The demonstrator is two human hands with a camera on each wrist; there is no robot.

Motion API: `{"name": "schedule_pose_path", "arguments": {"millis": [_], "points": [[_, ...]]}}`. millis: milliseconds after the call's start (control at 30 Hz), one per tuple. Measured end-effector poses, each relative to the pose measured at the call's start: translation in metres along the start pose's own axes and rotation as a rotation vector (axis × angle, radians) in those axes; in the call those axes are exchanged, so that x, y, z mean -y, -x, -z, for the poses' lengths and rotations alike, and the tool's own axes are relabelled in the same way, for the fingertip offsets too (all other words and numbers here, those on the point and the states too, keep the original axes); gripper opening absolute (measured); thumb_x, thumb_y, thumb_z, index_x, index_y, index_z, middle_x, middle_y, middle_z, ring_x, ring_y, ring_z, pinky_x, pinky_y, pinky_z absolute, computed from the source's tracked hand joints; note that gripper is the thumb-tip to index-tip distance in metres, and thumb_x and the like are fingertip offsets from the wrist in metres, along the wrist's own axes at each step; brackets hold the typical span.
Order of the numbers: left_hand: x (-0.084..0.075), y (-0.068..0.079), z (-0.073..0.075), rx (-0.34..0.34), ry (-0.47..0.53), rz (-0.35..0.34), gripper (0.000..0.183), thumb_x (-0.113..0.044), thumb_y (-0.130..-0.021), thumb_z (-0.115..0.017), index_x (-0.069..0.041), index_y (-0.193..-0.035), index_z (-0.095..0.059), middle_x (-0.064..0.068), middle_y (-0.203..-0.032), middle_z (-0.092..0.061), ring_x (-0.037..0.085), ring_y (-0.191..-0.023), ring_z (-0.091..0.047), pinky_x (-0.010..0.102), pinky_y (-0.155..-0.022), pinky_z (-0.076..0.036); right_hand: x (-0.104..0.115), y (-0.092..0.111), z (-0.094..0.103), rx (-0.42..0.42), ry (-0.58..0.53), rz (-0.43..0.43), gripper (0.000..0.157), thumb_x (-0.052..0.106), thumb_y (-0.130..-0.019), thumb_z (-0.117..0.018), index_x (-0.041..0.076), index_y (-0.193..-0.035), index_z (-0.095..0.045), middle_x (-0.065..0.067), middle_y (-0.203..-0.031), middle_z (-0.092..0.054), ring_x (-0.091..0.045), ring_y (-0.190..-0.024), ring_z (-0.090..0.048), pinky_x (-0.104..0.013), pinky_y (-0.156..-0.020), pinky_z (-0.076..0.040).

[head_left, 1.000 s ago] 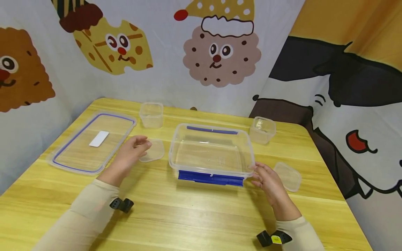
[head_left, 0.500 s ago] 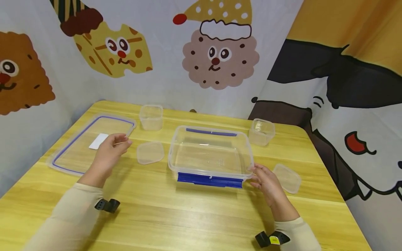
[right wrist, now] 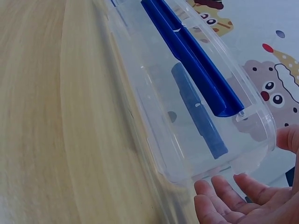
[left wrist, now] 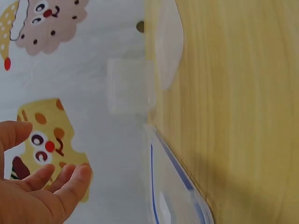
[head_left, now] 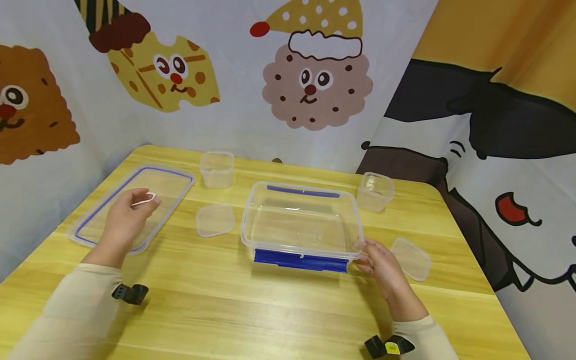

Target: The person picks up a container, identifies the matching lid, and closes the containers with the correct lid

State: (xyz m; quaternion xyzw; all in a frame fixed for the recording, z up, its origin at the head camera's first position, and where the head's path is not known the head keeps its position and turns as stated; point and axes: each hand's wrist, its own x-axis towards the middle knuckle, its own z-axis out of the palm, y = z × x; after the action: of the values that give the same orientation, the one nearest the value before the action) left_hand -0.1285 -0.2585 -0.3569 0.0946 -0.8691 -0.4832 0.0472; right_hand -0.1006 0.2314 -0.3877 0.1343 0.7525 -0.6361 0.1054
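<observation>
A clear plastic food storage box (head_left: 301,225) with blue side clips stands lidless mid-table. My right hand (head_left: 384,267) holds its right end, thumb at the rim corner and fingers against the end wall below, as the right wrist view shows. My left hand (head_left: 128,215) hovers over the large clear lid (head_left: 173,200) with its blue seal. Between thumb and fingers a white label (head_left: 144,201) shows; the left wrist view shows the fingers (left wrist: 74,184) loosely bent and apart from the thumb, gripping nothing. The hand hides part of the lid.
Two small clear tubs, the left tub (head_left: 217,170) and the right tub (head_left: 375,192), stand behind the box's ends. One small square lid (head_left: 215,220) lies left of the box, another small lid (head_left: 411,259) beside the right hand. A cartoon-printed cloth (head_left: 252,130) hangs behind the table.
My left hand has moved left, away from the small left lid and over the large lid, uncovering the small one. The right hand and the box have stayed in place.
</observation>
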Motion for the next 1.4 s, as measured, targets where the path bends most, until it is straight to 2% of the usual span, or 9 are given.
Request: {"name": "schedule_pose_path", "arguments": {"millis": [200,300,400,533,633,767,967,1167,1400], "points": [[0.006,-0.003,0.010,-0.019,0.004,0.017,0.075,-0.048,-0.088,-0.046,0.000,-0.140,-0.021,0.022,-0.135,-0.034,0.036,-0.119,-0.037,0.035,-0.083,-0.040,0.000,0.000,0.000,0.004,0.004,-0.001,0.047,0.031,-0.092,-0.045,-0.003,-0.125,-0.042,-0.008,-0.136,-0.034,-0.006,-0.091,-0.052,-0.029,-0.085,-0.044],[0.009,-0.004,0.015,-0.017,0.021,0.017,0.076,-0.048,-0.087,-0.047,-0.003,-0.141,-0.019,0.018,-0.136,-0.033,0.030,-0.120,-0.037,0.038,-0.086,-0.038,-0.001,-0.001,0.000,0.006,0.002,0.003,0.047,0.032,-0.092,-0.046,-0.003,-0.124,-0.043,-0.008,-0.137,-0.034,-0.007,-0.092,-0.052,-0.030,-0.086,-0.044],[0.015,-0.005,0.021,-0.034,0.058,0.020,0.074,-0.046,-0.087,-0.050,-0.007,-0.142,-0.020,0.005,-0.130,-0.040,0.011,-0.110,-0.045,0.023,-0.084,-0.040,-0.003,-0.001,0.000,0.013,0.002,0.023,0.048,0.034,-0.091,-0.046,-0.003,-0.122,-0.045,-0.009,-0.137,-0.033,-0.007,-0.092,-0.052,-0.030,-0.085,-0.044],[0.022,-0.008,0.030,-0.071,0.217,0.014,0.068,-0.034,-0.087,-0.056,-0.007,-0.140,-0.024,-0.012,-0.111,-0.045,-0.007,-0.089,-0.046,0.005,-0.070,-0.041,-0.006,-0.001,0.002,0.018,0.000,0.041,0.046,0.034,-0.092,-0.046,-0.003,-0.121,-0.048,-0.010,-0.136,-0.033,-0.007,-0.093,-0.053,-0.030,-0.083,-0.045],[0.027,-0.010,0.036,-0.090,0.257,0.002,0.068,-0.030,-0.087,-0.056,-0.005,-0.140,-0.022,-0.017,-0.104,-0.042,-0.008,-0.087,-0.046,0.003,-0.069,-0.041,-0.005,-0.001,0.002,0.023,0.003,0.038,0.046,0.032,-0.093,-0.044,-0.003,-0.121,-0.047,-0.009,-0.137,-0.032,-0.005,-0.092,-0.053,-0.029,-0.083,-0.045],[0.034,-0.011,0.044,-0.112,0.196,0.017,0.072,-0.036,-0.086,-0.055,-0.006,-0.142,-0.019,-0.019,-0.104,-0.041,-0.009,-0.086,-0.045,0.002,-0.069,-0.039,-0.003,0.000,0.002,0.026,-0.002,0.023,0.043,0.029,-0.094,-0.040,-0.003,-0.122,-0.046,-0.010,-0.138,-0.032,-0.004,-0.091,-0.053,-0.029,-0.085,-0.045],[0.043,-0.014,0.054,-0.155,0.169,0.080,0.071,-0.041,-0.084,-0.055,-0.013,-0.141,-0.022,-0.021,-0.104,-0.040,-0.008,-0.088,-0.042,0.006,-0.071,-0.038,-0.001,0.001,0.000,0.017,0.000,0.013,0.041,0.030,-0.094,-0.041,-0.002,-0.120,-0.046,-0.012,-0.135,-0.036,-0.004,-0.092,-0.054,-0.031,-0.086,-0.044],[0.050,-0.015,0.065,-0.209,0.188,0.166,0.065,-0.041,-0.083,-0.057,-0.021,-0.138,-0.029,-0.023,-0.100,-0.039,-0.004,-0.093,-0.039,0.015,-0.080,-0.035,-0.002,0.000,0.000,0.026,0.013,0.017,0.044,0.028,-0.094,-0.039,-0.004,-0.124,-0.042,-0.012,-0.137,-0.034,-0.003,-0.092,-0.053,-0.031,-0.088,-0.043],[0.059,-0.015,0.074,-0.240,0.190,0.261,0.079,-0.047,-0.079,-0.058,-0.018,-0.143,-0.020,-0.026,-0.098,-0.037,0.011,-0.113,-0.036,0.030,-0.098,-0.031,-0.003,0.001,0.000,0.024,0.005,0.022,0.043,0.028,-0.094,-0.040,-0.003,-0.123,-0.043,-0.013,-0.137,-0.034,-0.002,-0.091,-0.053,-0.029,-0.086,-0.044]]}}
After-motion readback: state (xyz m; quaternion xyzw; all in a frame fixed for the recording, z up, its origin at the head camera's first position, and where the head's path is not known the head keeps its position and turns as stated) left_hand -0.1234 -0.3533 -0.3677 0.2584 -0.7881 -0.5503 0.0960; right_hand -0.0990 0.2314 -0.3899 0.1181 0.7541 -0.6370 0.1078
